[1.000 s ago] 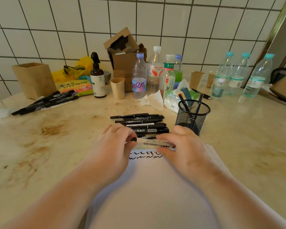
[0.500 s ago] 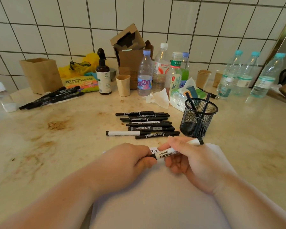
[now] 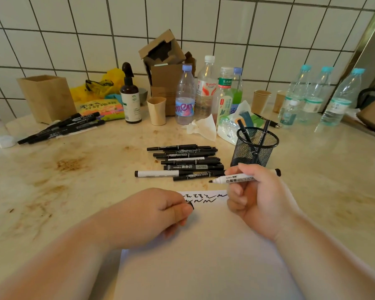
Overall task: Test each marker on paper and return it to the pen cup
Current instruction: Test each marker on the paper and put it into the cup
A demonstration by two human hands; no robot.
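Right hand grips an uncapped white-barrelled whiteboard marker, long axis level, black tip pointing left beyond the fingers. The white paper sheet lies just below the tip. Left hand pinches the small black cap, farther from the tip.

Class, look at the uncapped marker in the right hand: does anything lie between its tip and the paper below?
Nothing visible does. The marker in the right hand hangs over bare counter just beyond the paper; the left hand, pinching the cap, sits aside.
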